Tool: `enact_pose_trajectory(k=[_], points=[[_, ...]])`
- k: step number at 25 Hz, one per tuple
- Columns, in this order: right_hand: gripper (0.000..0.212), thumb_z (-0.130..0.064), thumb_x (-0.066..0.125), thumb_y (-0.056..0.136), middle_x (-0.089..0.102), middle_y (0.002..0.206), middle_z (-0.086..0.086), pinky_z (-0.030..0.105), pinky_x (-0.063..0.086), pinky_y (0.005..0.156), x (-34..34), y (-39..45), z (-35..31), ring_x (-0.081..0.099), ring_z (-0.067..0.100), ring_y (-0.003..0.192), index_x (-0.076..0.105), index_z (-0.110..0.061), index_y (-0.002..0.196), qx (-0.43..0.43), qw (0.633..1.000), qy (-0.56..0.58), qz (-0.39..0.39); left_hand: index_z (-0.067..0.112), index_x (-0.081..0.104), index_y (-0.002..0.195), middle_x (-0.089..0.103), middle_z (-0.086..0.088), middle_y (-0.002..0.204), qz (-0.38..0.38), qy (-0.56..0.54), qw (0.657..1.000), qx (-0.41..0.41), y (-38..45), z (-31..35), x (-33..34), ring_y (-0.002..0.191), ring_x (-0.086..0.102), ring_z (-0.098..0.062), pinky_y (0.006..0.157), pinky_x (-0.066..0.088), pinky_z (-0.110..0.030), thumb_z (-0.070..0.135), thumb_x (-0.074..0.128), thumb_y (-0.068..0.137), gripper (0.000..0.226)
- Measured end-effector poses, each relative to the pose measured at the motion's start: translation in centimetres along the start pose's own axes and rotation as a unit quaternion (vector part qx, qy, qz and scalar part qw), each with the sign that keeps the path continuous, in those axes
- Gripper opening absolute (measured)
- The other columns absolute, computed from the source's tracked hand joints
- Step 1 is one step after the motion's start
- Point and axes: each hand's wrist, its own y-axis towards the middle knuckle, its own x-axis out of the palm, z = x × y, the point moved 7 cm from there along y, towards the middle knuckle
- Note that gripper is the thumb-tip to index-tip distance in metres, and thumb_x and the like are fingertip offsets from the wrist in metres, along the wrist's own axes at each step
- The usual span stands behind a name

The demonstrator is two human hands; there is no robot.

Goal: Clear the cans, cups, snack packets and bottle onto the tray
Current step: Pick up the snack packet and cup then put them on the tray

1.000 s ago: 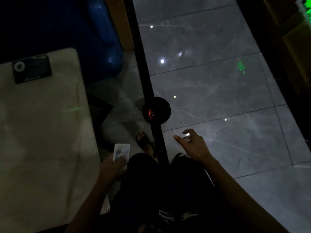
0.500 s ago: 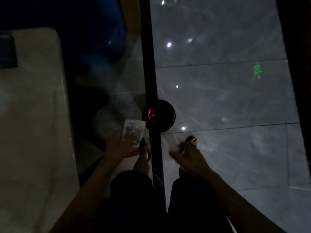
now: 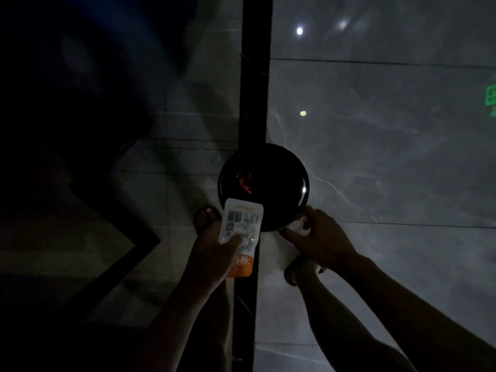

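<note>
Left hand (image 3: 214, 253) pinches 1 snack packet (image 3: 240, 232) just over the round dark tray (image 3: 264, 187) on the floor, right hand (image 3: 319, 237) curled on something pale I can't identify; risk: dim light, packet misses the tray.

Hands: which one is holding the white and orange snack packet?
The left hand grips the white-and-orange snack packet; the right hand holds a small clear object instead.
</note>
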Motion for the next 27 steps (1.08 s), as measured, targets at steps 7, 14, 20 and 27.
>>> enact_pose_trajectory(k=[7, 14, 20, 27], points=[[0.071, -0.085, 0.041, 0.069, 0.062, 0.076, -0.022, 0.014, 0.042, 0.058, 3.2, 7.9, 2.2, 0.059, -0.007, 0.07, 0.055, -0.034, 0.116, -0.009, 0.999, -0.015, -0.036, 0.018, 0.059, 0.118, 0.069, 0.002, 0.106, -0.007, 0.067, 0.998, 0.005, 7.3, -2.2, 2.0, 0.091, 0.067, -0.006, 0.057, 0.05, -0.011, 0.026, 0.061, 0.092, 0.027], [0.065, -0.079, 0.048, 0.074, 0.066, 0.087, -0.018, 0.017, 0.047, 0.062, 3.4, 8.2, 3.0, 0.059, -0.005, 0.073, 0.054, -0.031, 0.118, -0.007, 1.0, 0.016, -0.025, 0.019, 0.061, 0.115, 0.071, 0.0, 0.108, 0.01, 0.111, 0.993, 0.033, 11.9, -1.5, 3.6, 0.098, 0.068, -0.013, 0.083, 0.058, -0.036, 0.02, 0.06, 0.091, 0.024], [0.057, -0.078, 0.049, 0.075, 0.049, 0.071, -0.029, 0.01, 0.036, 0.055, 3.5, 8.7, 3.3, 0.049, -0.014, 0.064, 0.056, -0.033, 0.11, -0.018, 0.999, 0.03, 0.004, 0.013, 0.064, 0.12, 0.07, -0.005, 0.112, 0.015, 0.049, 0.998, 0.032, 18.5, -1.4, 7.4, 0.106, 0.066, -0.02, 0.087, 0.056, -0.033, 0.004, 0.057, 0.091, 0.031], [0.068, -0.082, 0.045, 0.07, 0.072, 0.091, -0.014, 0.029, 0.058, 0.076, 4.3, 8.5, 3.7, 0.068, 0.0, 0.083, 0.059, -0.032, 0.114, -0.022, 0.995, 0.095, -0.019, 0.012, 0.057, 0.129, 0.065, -0.011, 0.125, 0.002, 0.172, 0.983, 0.068, 21.8, -1.2, 9.7, 0.12, 0.058, -0.027, 0.094, 0.047, -0.029, 0.014, 0.072, 0.082, 0.05]])
